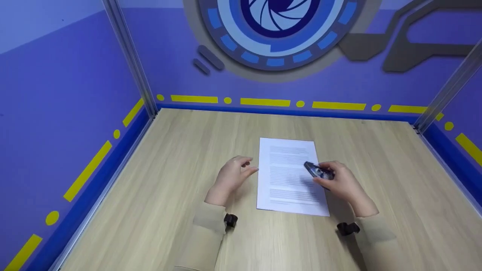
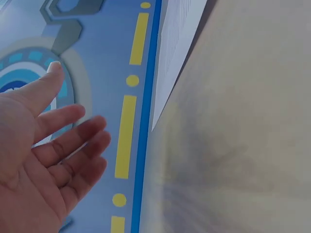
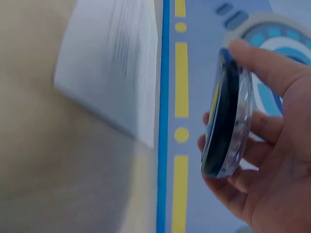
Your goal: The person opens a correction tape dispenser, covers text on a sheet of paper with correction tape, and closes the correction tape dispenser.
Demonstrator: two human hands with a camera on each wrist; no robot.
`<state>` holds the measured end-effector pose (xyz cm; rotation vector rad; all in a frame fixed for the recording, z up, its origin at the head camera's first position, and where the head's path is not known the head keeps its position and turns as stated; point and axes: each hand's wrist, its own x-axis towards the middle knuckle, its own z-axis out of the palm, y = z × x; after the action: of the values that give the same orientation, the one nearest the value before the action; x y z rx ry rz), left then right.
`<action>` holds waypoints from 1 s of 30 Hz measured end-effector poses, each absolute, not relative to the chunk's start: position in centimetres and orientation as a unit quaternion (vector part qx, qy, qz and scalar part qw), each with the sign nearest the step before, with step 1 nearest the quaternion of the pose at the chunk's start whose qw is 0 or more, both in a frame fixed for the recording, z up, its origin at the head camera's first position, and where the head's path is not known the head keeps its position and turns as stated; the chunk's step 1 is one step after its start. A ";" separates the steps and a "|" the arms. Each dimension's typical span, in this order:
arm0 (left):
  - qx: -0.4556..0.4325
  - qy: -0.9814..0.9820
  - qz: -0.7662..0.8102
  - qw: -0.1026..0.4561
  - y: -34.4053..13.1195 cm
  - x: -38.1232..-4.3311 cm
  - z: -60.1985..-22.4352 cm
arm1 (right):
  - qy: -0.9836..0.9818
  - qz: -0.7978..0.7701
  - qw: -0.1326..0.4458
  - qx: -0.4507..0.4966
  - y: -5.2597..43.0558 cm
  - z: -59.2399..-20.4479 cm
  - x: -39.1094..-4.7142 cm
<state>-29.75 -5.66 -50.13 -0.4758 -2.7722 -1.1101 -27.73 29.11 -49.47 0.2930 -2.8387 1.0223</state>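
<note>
A printed sheet of paper (image 1: 288,177) lies flat on the table. At its right side my right hand (image 1: 340,180) holds a dark, rounded object with a clear plastic side (image 1: 318,171) over the lines of text. In the right wrist view the thumb presses one end of this dark and clear object (image 3: 228,116), while the fingers curl behind it; its exact kind I cannot tell. My left hand (image 1: 233,175) is empty beside the paper's left edge, thumb tip right at that edge. Loosely bent, spread fingers show on the left hand (image 2: 53,150) in the left wrist view.
The wooden table (image 1: 180,158) is bounded by a blue back wall (image 1: 165,67) and side walls with yellow marks. Metal posts (image 1: 130,56) stand at the back corners. Each wrist wears a black band mount (image 1: 230,221).
</note>
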 end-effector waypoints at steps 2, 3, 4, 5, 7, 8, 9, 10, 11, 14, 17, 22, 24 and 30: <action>-0.131 -0.922 -0.360 0.057 -6.2 -29.9 -50.2 | -0.937 0.340 0.044 0.065 29.9 -49.5 -27.9; -0.119 -0.924 -0.358 0.055 -6.5 -30.0 -50.2 | -0.937 0.344 0.038 0.050 30.3 -49.5 -28.0; -0.109 -0.926 -0.357 0.055 -6.7 -30.0 -50.3 | -0.937 0.347 0.032 0.036 30.7 -49.5 -28.0; -0.100 -0.927 -0.356 0.056 -7.0 -30.1 -50.3 | -0.937 0.349 0.027 0.023 31.1 -49.5 -28.1; -0.087 -0.929 -0.356 0.060 -7.6 -30.4 -50.3 | -0.936 0.350 0.019 0.002 31.9 -49.5 -28.2; -0.083 -0.929 -0.356 0.064 -7.9 -30.5 -50.4 | -0.935 0.354 0.015 -0.009 32.3 -49.5 -28.2; -0.078 -0.929 -0.355 0.066 -8.2 -30.6 -50.4 | -0.934 0.357 0.010 -0.021 32.8 -49.5 -28.3; -0.074 -0.929 -0.356 0.067 -8.6 -30.7 -50.4 | -0.933 0.357 0.007 -0.033 33.3 -49.4 -28.3; -0.069 -0.930 -0.356 0.066 -8.9 -30.8 -50.4 | -0.933 0.357 0.003 -0.044 33.8 -49.4 -28.3; -0.056 -0.935 -0.346 0.055 -9.9 -31.1 -50.4 | -0.930 0.359 -0.010 -0.078 35.4 -49.2 -28.2; -0.046 -0.943 -0.329 0.037 -11.0 -31.7 -50.4 | -0.933 0.345 -0.019 -0.104 36.8 -49.3 -28.1; -0.025 -0.958 -0.286 0.019 -12.5 -32.8 -50.0 | -0.942 0.300 -0.029 -0.145 38.5 -49.7 -28.1; -0.014 -0.963 -0.268 0.019 -12.9 -33.2 -49.8 | -0.947 0.280 -0.030 -0.154 39.0 -49.8 -28.3; 0.007 -0.974 -0.222 0.030 -13.9 -34.5 -49.7 | -0.959 0.229 -0.046 -0.158 39.5 -49.9 -29.0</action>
<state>-34.49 -13.87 -49.65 0.0216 -3.0040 -0.6856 -29.02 39.48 -49.87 -0.5104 -3.1064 0.7410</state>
